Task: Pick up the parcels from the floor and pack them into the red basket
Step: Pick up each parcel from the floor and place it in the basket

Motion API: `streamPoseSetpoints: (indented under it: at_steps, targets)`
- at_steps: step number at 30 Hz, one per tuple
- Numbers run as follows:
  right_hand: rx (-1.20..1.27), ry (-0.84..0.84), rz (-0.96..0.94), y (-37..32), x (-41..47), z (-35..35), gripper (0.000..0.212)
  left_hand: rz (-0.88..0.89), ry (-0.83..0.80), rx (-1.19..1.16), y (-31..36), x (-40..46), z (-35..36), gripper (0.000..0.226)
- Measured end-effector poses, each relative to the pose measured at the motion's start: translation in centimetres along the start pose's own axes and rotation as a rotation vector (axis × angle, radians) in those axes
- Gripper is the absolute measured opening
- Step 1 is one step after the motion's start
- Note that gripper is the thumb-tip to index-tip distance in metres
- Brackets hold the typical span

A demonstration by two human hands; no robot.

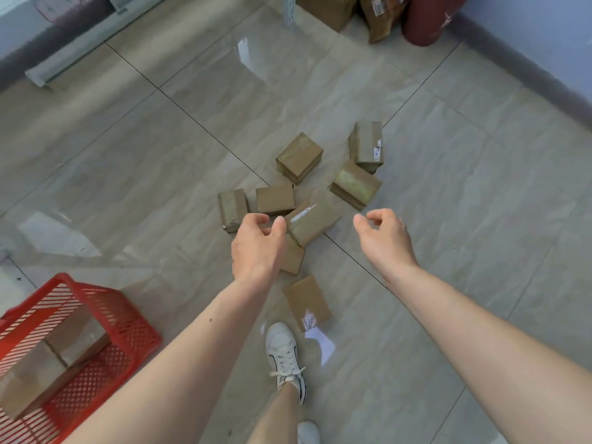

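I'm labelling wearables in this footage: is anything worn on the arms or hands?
Nothing shows. The left hand and right hand are bare, without gloves, rings or a watch, and both forearms are uncovered to the frame edge, so no sleeve is visible.

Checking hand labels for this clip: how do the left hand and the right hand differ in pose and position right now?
The left hand hangs over the parcel cluster, its thumb beside the parcel with the white label strip; the right hand hangs over bare floor tile, clear of any parcel. The left hand overlaps a parcel beneath it; the right hand covers none. Both are empty, loosely curled and open, palms down.
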State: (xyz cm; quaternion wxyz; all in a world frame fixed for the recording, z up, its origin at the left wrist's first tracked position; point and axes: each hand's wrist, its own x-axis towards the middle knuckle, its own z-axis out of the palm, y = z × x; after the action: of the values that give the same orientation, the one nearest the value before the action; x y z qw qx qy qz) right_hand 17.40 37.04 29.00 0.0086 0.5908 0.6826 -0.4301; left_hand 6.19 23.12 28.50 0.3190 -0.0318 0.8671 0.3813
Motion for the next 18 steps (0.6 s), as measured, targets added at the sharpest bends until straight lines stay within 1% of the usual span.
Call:
streamPoseSetpoints:
  at_steps: [5, 8, 11, 15, 18]
  targets:
    - [-0.03, -0.035, -0.002, 0.1, 6.0, 0.7, 0.04, -0.019, 0.011, 0.014, 1.8, 3.7, 3.4, 0.043]
    - [-0.051, -0.065, 0.02, 0.8, 10.0, 1.9, 0.043, -0.053, 0.007, -0.014, 1.4, 6.0, 5.8, 0.044]
    - [-0.083, -0.091, 0.018, 2.1, 13.9, 3.6, 0.045, -0.083, 0.012, -0.031, 0.2, 8.5, 8.3, 0.046]
    - [-0.141, -0.149, 0.027, 4.8, 18.4, 6.6, 0.048, -0.17, 0.017, -0.035, -2.6, 12.4, 12.2, 0.049]
    - [-0.188, -0.192, 0.039, 7.3, 21.8, 9.2, 0.052, -0.222, -0.018, -0.026, -5.4, 15.5, 15.4, 0.048]
